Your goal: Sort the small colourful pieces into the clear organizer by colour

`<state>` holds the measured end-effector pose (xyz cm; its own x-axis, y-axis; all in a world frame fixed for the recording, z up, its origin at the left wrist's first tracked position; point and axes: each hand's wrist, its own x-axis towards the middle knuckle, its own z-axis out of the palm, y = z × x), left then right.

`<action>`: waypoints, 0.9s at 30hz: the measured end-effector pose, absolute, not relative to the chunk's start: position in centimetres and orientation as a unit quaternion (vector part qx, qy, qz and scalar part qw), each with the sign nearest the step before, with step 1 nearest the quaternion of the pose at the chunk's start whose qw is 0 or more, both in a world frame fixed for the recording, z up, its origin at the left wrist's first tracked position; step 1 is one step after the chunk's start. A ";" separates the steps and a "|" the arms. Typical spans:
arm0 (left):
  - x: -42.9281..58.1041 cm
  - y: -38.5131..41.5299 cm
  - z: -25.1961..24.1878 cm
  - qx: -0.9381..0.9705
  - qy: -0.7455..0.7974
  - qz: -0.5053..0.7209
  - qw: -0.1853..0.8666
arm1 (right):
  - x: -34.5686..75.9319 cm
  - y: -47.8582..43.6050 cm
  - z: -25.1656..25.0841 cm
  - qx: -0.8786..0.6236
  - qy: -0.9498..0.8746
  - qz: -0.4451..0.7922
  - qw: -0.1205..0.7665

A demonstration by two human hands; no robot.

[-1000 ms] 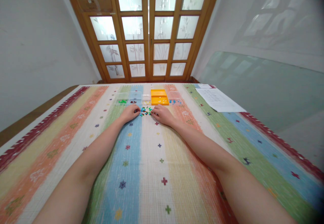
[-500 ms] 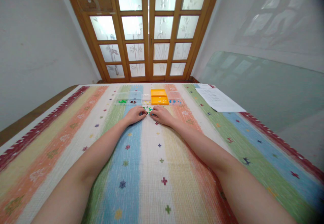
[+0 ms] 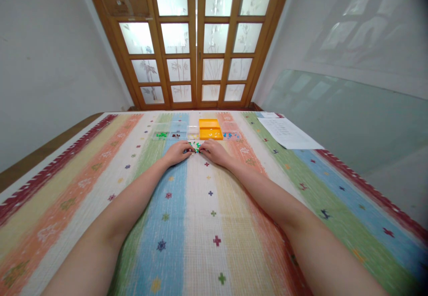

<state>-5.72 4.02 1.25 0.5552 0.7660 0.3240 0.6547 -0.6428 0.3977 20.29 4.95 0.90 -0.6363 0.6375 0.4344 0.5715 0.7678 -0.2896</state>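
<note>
A small heap of tiny coloured pieces (image 3: 195, 145), green, blue and dark, lies on the striped cloth far out in front of me. My left hand (image 3: 178, 152) rests palm down at the heap's left side, its loosely bent fingertips touching the pieces. My right hand (image 3: 215, 151) lies palm down at the right side, its fingers reaching to the heap too. The two hands nearly meet around the pieces. I see nothing gripped in either hand. Just behind the heap sits an orange tray (image 3: 210, 129) holding a few small pieces.
Clear compartments stand in a row beside the tray: green pieces (image 3: 162, 134), dark pieces (image 3: 175, 135), blue pieces (image 3: 229, 134). A printed paper sheet (image 3: 287, 132) lies at the right. The striped cloth (image 3: 200, 224) covers the table. Wooden glass-paned doors rise behind.
Both hands have slid inward toward each other. The spread of pieces between them is now squeezed into a tighter, smaller heap.
</note>
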 end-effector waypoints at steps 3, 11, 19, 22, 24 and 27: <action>-5.8 4.0 1.3 0.871 0.414 0.238 0.112 | 20.8 5.6 0.9 -0.386 -0.854 0.113 0.330; -6.2 4.5 0.7 0.872 0.428 0.226 0.071 | 22.8 8.2 0.7 -0.499 -0.700 0.178 0.479; -6.6 4.8 0.4 0.857 0.461 0.225 0.043 | 23.7 9.7 -0.2 -0.495 -0.687 0.222 0.484; -6.8 4.8 0.4 0.853 0.467 0.230 0.040 | 23.9 9.5 0.1 -0.491 -0.728 0.179 0.443; -6.9 4.8 0.5 0.853 0.465 0.233 0.040 | 24.2 9.2 0.6 -0.479 -0.772 0.140 0.393; -7.1 4.8 0.8 0.848 0.472 0.236 0.043 | 24.7 8.4 1.4 -0.447 -0.837 0.085 0.303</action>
<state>-7.12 4.82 0.79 0.4429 0.8215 0.3591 0.7807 -0.5503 0.2962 24.66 8.42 1.43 -0.4171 0.8003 0.4307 0.6971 0.5858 -0.4134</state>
